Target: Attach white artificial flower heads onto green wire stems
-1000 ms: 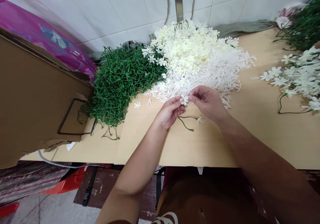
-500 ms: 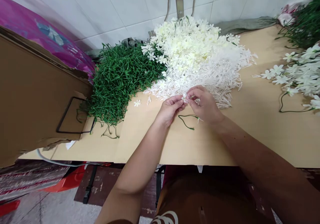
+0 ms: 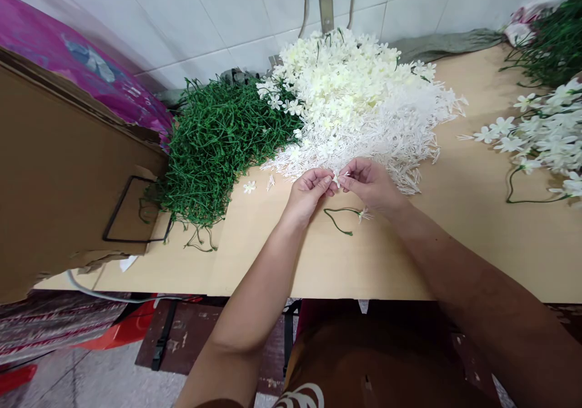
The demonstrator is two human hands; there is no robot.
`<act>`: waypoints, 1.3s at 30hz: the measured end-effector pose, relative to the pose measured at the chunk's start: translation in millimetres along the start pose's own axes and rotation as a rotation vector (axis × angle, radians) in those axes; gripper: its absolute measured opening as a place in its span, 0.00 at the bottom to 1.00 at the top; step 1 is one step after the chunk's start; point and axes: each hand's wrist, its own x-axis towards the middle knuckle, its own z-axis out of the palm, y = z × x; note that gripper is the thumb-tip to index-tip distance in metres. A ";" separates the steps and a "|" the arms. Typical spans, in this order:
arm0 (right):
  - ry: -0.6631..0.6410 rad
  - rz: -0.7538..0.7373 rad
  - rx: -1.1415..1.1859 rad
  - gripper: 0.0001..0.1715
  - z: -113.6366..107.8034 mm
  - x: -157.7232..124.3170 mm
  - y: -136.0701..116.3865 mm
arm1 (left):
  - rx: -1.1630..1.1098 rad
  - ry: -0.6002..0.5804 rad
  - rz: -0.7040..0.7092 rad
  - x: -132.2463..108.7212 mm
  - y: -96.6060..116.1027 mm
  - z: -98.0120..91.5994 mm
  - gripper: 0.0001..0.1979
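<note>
Head view puts the small white flower (image 3: 336, 179) squarely between the two hands, pinched from its left by the closed fingertips of the left hand (image 3: 309, 193) and from its right by those of the right hand (image 3: 370, 183), each equally near, just above the table (image 3: 409, 262). Just below the hands, on the person's side, a thin green stem (image 3: 337, 220) lies on the wood, its long axis running left to right, its bloom end nearer the right hand. Beyond the hands sit the pile of white flowers (image 3: 359, 99) and, left of it, the heap of green stems (image 3: 218, 141).
</note>
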 end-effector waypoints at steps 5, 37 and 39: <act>-0.004 0.050 0.046 0.23 -1.1 0.0 -8.3 | 0.035 0.043 0.016 0.3 -0.2 1.1 0.22; -0.047 0.049 0.081 0.20 -21.4 2.7 -18.0 | 1.299 -0.644 0.321 -24.5 13.2 6.4 0.06; -0.048 0.059 0.085 0.20 -22.2 2.5 -18.3 | 1.271 -0.622 0.342 -24.7 12.7 7.4 0.05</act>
